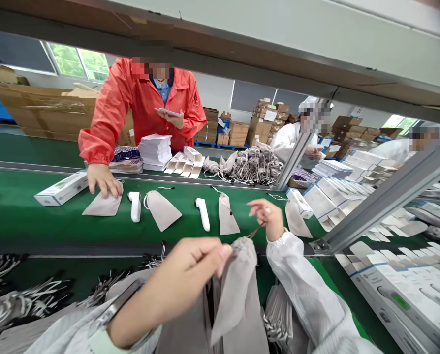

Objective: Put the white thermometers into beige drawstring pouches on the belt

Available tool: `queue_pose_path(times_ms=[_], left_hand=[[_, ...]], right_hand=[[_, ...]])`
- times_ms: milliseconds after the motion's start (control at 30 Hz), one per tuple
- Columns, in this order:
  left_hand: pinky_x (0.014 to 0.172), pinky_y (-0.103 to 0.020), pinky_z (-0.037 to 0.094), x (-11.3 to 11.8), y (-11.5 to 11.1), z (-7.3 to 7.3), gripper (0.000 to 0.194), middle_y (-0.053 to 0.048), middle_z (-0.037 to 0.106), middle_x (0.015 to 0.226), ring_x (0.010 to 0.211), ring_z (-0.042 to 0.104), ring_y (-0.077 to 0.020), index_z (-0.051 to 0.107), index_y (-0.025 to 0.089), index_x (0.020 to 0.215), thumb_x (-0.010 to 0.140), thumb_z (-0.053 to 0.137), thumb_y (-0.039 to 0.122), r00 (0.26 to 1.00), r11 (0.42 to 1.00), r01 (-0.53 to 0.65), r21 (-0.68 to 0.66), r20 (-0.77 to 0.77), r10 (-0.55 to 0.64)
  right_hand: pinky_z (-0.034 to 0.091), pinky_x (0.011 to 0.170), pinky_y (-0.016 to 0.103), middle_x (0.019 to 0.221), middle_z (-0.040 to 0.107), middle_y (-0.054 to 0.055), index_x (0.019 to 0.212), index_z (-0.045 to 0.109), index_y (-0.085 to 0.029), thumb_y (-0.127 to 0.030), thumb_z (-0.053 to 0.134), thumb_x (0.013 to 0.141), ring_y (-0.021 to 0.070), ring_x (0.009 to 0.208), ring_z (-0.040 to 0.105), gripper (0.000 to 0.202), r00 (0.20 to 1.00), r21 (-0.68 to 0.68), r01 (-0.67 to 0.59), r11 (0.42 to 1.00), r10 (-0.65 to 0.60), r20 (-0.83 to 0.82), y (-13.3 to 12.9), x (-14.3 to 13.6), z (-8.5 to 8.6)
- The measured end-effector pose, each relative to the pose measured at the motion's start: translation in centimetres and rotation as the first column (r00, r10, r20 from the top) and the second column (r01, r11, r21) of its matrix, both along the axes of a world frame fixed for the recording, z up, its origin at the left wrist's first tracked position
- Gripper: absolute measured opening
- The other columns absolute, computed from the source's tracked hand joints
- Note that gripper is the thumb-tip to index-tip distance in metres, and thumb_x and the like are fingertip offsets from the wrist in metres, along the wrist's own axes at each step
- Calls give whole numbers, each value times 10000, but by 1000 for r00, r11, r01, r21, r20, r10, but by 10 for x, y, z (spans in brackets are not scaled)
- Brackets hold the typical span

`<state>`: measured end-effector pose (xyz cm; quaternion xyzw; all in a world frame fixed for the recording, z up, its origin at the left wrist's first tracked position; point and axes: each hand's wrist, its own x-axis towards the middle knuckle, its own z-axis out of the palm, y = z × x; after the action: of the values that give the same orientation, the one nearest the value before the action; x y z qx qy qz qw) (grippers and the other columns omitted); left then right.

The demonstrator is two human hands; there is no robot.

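Observation:
A grey drawstring pouch (pixel 238 287) hangs in front of me, gathered at its top. My left hand (pixel 196 260) is closed, pinching the pouch near its gathered neck. My right hand (pixel 268 216) is pinched on the pouch's drawstring, pulled up and to the right, with some fingers extended. Beyond my hands, on the green conveyor belt (pixel 183 189), lie two white handheld thermometers (pixel 203 214) and several flat grey pouches (pixel 228 216). More grey pouches (pixel 185 319) lie stacked below my hands, partly hidden by my left arm.
A person in a red jacket (pixel 146 105) opposite rests a hand on a pouch. White boxes (pixel 400 290) stand in rows at right, near a slanting metal post (pixel 382 191). A pouch heap (pixel 257 164) lies behind the belt. A shelf (pixel 279 44) spans overhead.

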<state>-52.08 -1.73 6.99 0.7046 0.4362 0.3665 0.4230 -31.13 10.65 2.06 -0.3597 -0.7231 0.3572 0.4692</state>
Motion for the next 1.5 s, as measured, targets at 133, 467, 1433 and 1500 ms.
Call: queue_pose_path(times_ms=[133, 467, 1433, 1500], left_hand=[[413, -185, 250, 9, -11, -8, 332, 61, 320, 490, 422, 290, -66, 443, 181, 630, 878, 314, 360, 924, 962, -227, 150, 346, 164], [897, -336, 353, 39, 24, -77, 353, -69, 497, 1162, 1064, 448, -204, 406, 197, 1197, 850, 433, 262, 940, 933, 57, 355, -333, 69], [600, -266, 383, 35, 42, -101, 115, -15, 488, 784, 748, 443, -160, 450, 170, 734, 846, 430, 153, 747, 750, 250, 613, -614, 253], [619, -272, 386, 34, 43, -103, 131, -14, 496, 772, 740, 447, -156, 459, 166, 735, 855, 410, 149, 766, 736, 263, 624, -599, 234]], right_hand=[[412, 502, 208, 863, 589, 40, 998, 495, -176, -567, 670, 457, 99, 595, 516, 690, 691, -248, -708, 661, 722, -49, -49, -50, 3], [354, 811, 472, 1021, 516, 164, 1085, 414, -135, -339, 560, 636, 305, 984, 485, 515, 577, 66, 753, 655, -706, 411, 42, 37, -7], [462, 741, 349, 882, 591, 29, 1297, 189, -244, -358, 599, 669, 164, 836, 588, 758, 983, -303, -115, 946, 64, -172, 43, 4, -7], [465, 736, 364, 894, 598, 8, 1277, 203, -307, -260, 690, 584, 172, 823, 595, 847, 925, -324, -226, 919, 98, -367, 26, 7, 20]])
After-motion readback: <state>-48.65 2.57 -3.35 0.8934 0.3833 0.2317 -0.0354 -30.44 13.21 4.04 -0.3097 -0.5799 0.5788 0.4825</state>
